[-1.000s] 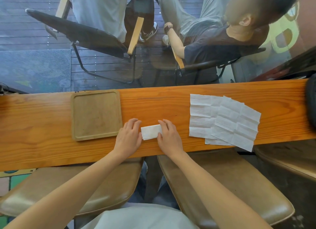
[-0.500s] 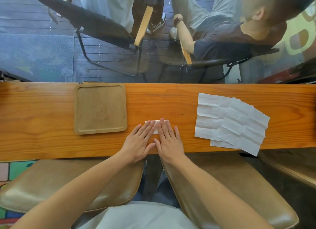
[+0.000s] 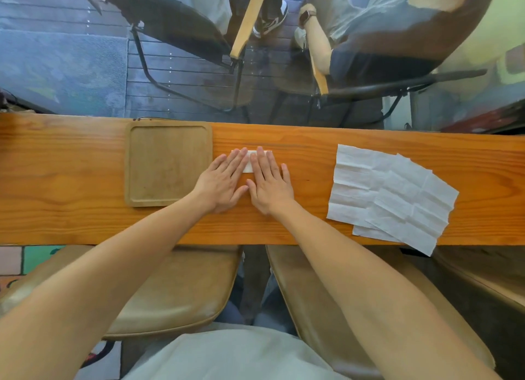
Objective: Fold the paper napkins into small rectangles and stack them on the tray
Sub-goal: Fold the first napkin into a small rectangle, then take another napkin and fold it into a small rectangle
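In the head view, a folded napkin [image 3: 250, 164] is pressed flat on the counter [image 3: 71, 181] under both hands, just right of the tray [image 3: 169, 164]. A second ago it was pinched at its two ends by curled fingers; since then the fingers have been straightened and laid across it, so that only a white strip is seen between and beyond them. The left hand [image 3: 220, 179] is released, fingers straight, palm down on the napkin's left part; the right hand [image 3: 270, 181] is likewise flat and released on its right part, the thumbs nearly touching. The change is judged to mean that the last fold is being creased and that the rectangle is ready to be carried to the tray, on which nothing is stacked yet. Unfolded napkins [image 3: 389, 192] are seen overlapped well to the right, one corner hanging past the near edge.
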